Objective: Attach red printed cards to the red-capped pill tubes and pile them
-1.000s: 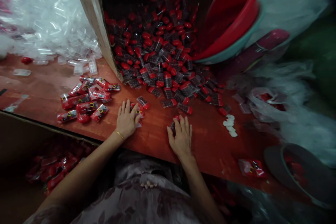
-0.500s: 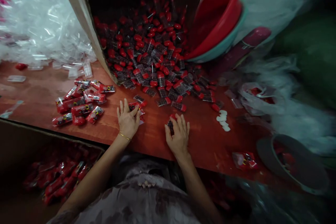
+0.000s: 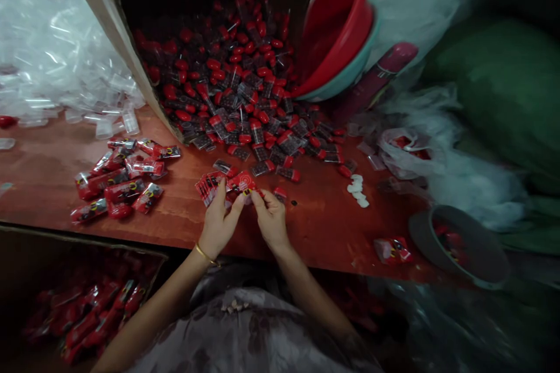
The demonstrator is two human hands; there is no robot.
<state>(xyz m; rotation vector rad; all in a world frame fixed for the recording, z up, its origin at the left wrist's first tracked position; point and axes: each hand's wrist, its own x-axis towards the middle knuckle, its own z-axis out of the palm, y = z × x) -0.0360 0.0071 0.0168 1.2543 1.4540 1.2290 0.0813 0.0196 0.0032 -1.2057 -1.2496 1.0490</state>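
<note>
A red printed wrapper (image 3: pixel 242 180) with a spiral pattern is pinched between my two hands. My left hand (image 3: pixel 219 217) has its thumb at the wrapper's lower edge, and my right hand (image 3: pixel 272 222) grips its right side with thumb and fingertips. Under and beside my left fingers lies a fanned stack of similar red wrappers (image 3: pixel 206 185). Just behind my right fingers rests a small clear container with a red cap (image 3: pixel 280 193), partly hidden. Another red-capped container (image 3: pixel 225 167) lies behind the wrapper.
A tipped cardboard box (image 3: pixel 144 78) spills many red-capped containers (image 3: pixel 258 122) onto the red table (image 3: pixel 315 233). Wrapped pieces (image 3: pixel 125 189) lie left, near clear plastic tubes (image 3: pixel 105 99). Rightward are white discs (image 3: pixel 357 191), a grey bowl (image 3: pixel 464 253) and stacked basins (image 3: pixel 341 29).
Both hands have come together, my right hand moving left from the red-capped container, which now lies beside it. A wrapper is now held between them. The camera view has shifted.
</note>
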